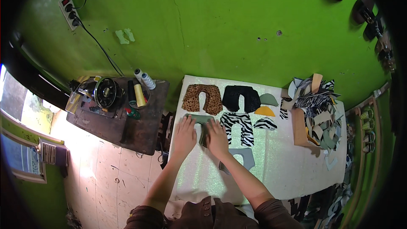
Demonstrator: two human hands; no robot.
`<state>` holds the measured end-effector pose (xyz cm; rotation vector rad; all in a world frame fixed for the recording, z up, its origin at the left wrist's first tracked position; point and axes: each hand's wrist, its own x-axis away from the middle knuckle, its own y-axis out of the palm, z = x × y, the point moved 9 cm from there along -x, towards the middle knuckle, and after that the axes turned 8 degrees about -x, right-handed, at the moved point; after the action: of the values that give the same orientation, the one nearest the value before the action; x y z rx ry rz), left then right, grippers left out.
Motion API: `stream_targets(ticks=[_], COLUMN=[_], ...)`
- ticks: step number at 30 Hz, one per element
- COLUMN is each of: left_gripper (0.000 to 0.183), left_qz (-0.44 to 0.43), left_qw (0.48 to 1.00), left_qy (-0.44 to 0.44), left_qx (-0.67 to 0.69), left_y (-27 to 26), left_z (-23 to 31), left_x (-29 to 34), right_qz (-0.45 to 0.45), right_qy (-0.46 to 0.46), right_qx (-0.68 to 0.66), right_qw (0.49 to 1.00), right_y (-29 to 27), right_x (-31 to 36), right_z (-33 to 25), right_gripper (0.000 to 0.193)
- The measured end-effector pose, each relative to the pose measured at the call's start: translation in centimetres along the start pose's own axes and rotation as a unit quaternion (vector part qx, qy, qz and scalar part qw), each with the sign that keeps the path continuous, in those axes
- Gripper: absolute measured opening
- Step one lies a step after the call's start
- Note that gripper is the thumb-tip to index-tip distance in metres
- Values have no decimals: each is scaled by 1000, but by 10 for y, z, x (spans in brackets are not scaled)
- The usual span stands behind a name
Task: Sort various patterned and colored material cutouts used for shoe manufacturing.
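Both my hands lie on a dark green U-shaped cut piece point(202, 119) on the white table. My left hand point(185, 137) rests flat over its left side, fingers stretched out. On its right side lies my right hand point(216, 137), fingers also extended; the palms cover much of the piece. Just beyond are a leopard-print U-shaped piece point(189, 96) and a black fuzzy one point(231, 98). A zebra-print U-shaped piece point(247, 132) sits to the right of my right hand. Closer to me, a grey U-shaped piece point(249, 158) is partly hidden by my right forearm.
Small half-round pieces in green point(269, 99), yellow point(265, 110) and zebra print point(266, 124) lie at right. Beyond them, a cardboard box point(300, 127) overflows with scraps. On the left, a dark table point(146, 129) carries a sewing machine point(106, 93) and thread spools point(139, 95).
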<state>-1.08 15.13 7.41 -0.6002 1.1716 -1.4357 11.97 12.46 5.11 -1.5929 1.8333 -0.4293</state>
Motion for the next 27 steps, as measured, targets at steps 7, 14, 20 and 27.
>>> stream_targets(ticks=[7, 14, 20, 27], left_gripper=[47, 46, 41, 37], left_qz=[-55, -22, -34, -16], left_qw=[968, 979, 983, 979], left_qy=[56, 129, 157, 199], left_qx=[-239, -158, -92, -26], left_y=[36, 22, 65, 105], left_z=[7, 138, 234, 369], left_x=[14, 8, 23, 25], right_qz=[-143, -89, -75, 4], right_qy=[-25, -3, 21, 32], right_qx=[164, 130, 145, 190], right_qw=[976, 988, 986, 981], right_y=[24, -61, -148, -265], right_x=[16, 30, 69, 99], right_z=[0, 13, 70, 137], right_gripper=[52, 48, 52, 43])
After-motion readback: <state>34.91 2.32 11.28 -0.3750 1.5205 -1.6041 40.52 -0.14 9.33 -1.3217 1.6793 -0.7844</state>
